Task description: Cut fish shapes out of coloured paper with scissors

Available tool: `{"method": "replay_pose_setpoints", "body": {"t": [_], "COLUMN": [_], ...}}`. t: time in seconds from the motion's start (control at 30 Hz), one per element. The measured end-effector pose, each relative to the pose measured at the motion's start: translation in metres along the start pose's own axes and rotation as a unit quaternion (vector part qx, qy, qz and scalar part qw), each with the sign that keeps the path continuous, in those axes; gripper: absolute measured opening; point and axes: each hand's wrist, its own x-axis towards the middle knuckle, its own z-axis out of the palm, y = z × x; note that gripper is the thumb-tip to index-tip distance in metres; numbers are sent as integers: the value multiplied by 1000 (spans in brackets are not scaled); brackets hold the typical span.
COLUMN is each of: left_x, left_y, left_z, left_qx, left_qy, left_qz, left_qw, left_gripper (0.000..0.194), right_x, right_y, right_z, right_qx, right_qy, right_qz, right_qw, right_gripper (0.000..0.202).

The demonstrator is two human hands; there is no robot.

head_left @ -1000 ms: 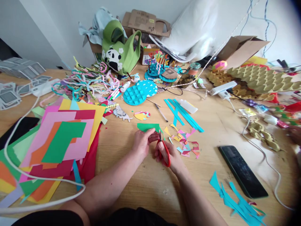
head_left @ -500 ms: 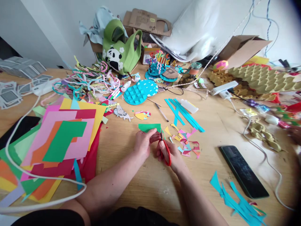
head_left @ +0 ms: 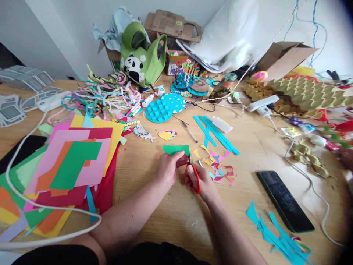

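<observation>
My left hand (head_left: 169,166) pinches a small green paper piece (head_left: 174,149) by its lower edge, above the table in the middle of the view. In my right hand (head_left: 202,183) is a pair of red-handled scissors (head_left: 196,179). Their blades point up along the right edge of the green paper, and a thin green sliver curls beside them. Just right of the scissors lie colourful paper scraps (head_left: 217,163). Beyond my hands a yellow, pink and blue paper fish (head_left: 167,135) lies flat on the table.
A stack of coloured paper (head_left: 91,165) lies left, with a white cable (head_left: 52,207) across it. Right are a black phone (head_left: 285,200) and blue paper strips (head_left: 284,235). Farther back are a pen (head_left: 190,131), blue round pieces (head_left: 159,109), pipe cleaners (head_left: 102,94) and a green panda bag (head_left: 142,59).
Both hands, with the green paper and the scissors, have shifted very slightly to the right. Everything else looks the same.
</observation>
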Motion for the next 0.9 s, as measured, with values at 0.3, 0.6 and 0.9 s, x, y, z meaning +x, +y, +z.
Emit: {"method": "replay_pose_setpoints", "body": {"t": [0.3,0.6,0.9], "left_x": [-1,0,0], "left_y": [0,0,0], "left_z": [0,1,0], "left_qx": [2,-3,8], "left_qy": [1,4,2], "left_qz": [-1,-4,-4], "left_qw": [1000,1000,1000], "left_gripper": [27,29,27], "right_x": [1,0,0], "right_y": [4,2,4], "right_z": [-1,0,-1], "right_qx": [1,2,0], "right_qy": [1,5,3], "right_qz": [-7,2,-6], "right_qw": [1000,1000,1000], "right_gripper": [61,63,61]}}
